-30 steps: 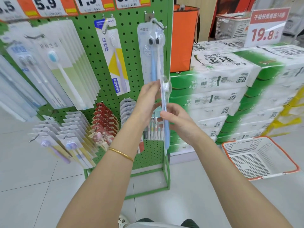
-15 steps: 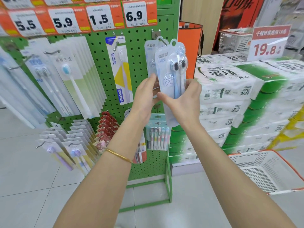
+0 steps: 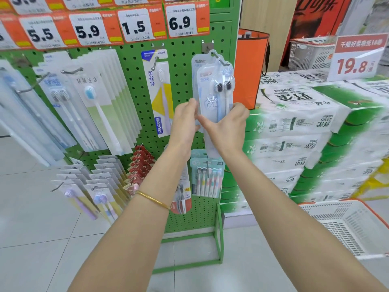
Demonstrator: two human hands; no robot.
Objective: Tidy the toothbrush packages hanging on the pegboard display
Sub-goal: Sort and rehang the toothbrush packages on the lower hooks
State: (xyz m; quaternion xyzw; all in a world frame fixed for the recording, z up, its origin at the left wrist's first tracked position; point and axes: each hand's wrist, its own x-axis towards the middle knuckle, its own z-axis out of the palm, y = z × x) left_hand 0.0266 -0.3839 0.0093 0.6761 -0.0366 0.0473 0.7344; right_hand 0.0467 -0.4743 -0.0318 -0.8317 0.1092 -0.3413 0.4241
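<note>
1. Gripping the front toothbrush package [image 3: 216,91] at mid-frame, the right hand [image 3: 228,125] has its thumb across the lower front and its fingers curled behind the right edge.
2. The package stands upright, with two dark-bristled brush heads showing through the clear blister. Its top reaches the tip of the metal hook [image 3: 221,60]; whether the hanging hole is already on the hook cannot be told.
3. A matching rear package [image 3: 196,66] hangs on the same hook just behind and slightly left of the front one, flat against the green pegboard [image 3: 183,81].
4. The left hand [image 3: 185,121] is clasped on the left edge of that rear package, fingertips curled round it, touching the right thumb. A gold bangle [image 3: 152,200] sits on the left wrist.
5. Directly above this hook, at the upper centre of the frame, is the 6.9 price tag [image 3: 182,22].
6. Left of the hands hangs a yellow-and-white package [image 3: 159,91], and further left are rows of pale packages [image 3: 101,106].
7. Below the hands hangs a teal multi-pack [image 3: 207,178] of small brushes.
8. On the right of the frame are stacked green-and-white tissue packs [image 3: 294,123] under a 19.8 sign [image 3: 357,57], with a white basket [image 3: 347,226] at lower right.
</note>
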